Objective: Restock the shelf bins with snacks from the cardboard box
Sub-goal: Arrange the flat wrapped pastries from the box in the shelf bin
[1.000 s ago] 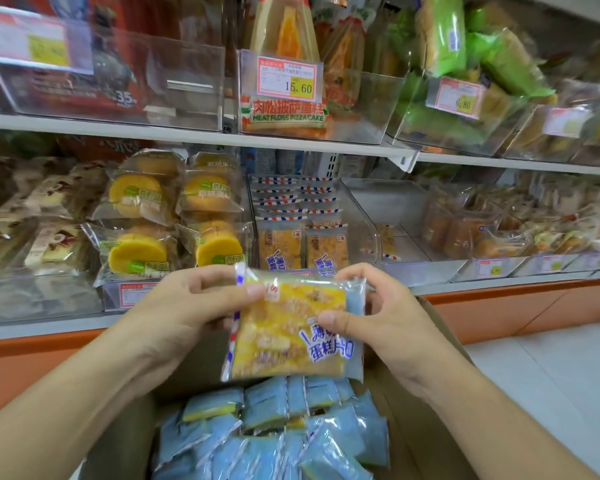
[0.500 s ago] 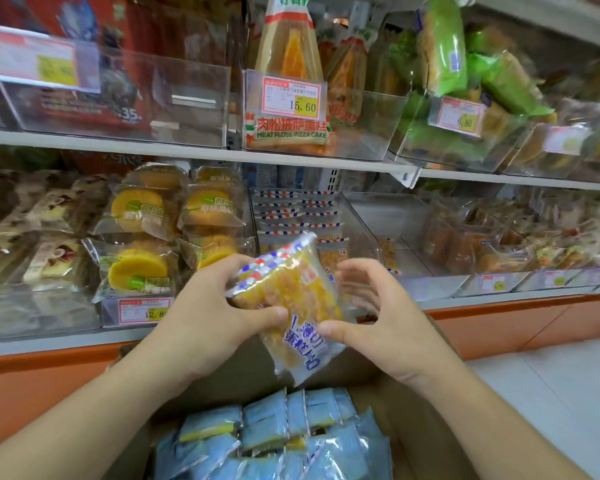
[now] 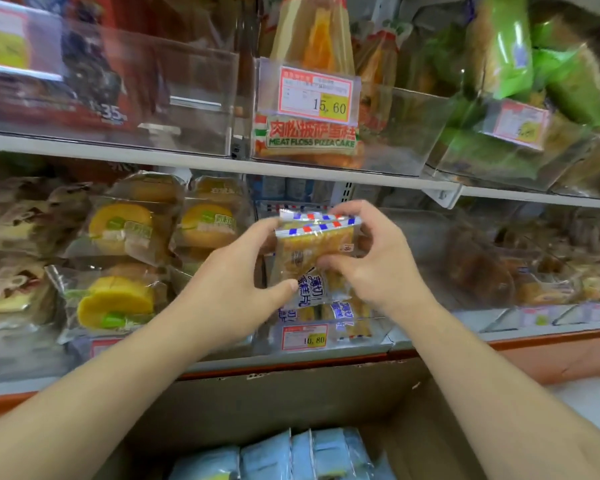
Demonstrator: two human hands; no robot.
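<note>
Rolls of yellow cake (image 3: 118, 299) in clear wrap fill the left bins of the lower shelf. Right of them, the left hand (image 3: 236, 289) pinches the left edge of a snack packet (image 3: 314, 252) — thumb on its near face. The packet is upright over the clear bin (image 3: 378, 327) tagged 10.80 (image 3: 305, 337), among like packets. The right hand (image 3: 371, 258) grips its right side, fingers curled over the top. Nearest, the cardboard box (image 3: 326, 393) holds blue packets (image 3: 291, 455).

Between my hands (image 3: 317, 268) the cake packet (image 3: 314, 252) shows yellow cake, a red-and-blue striped top edge and blue lettering; below them, pale blue packets (image 3: 291, 455) fill the brown cardboard box (image 3: 291, 393).
</note>
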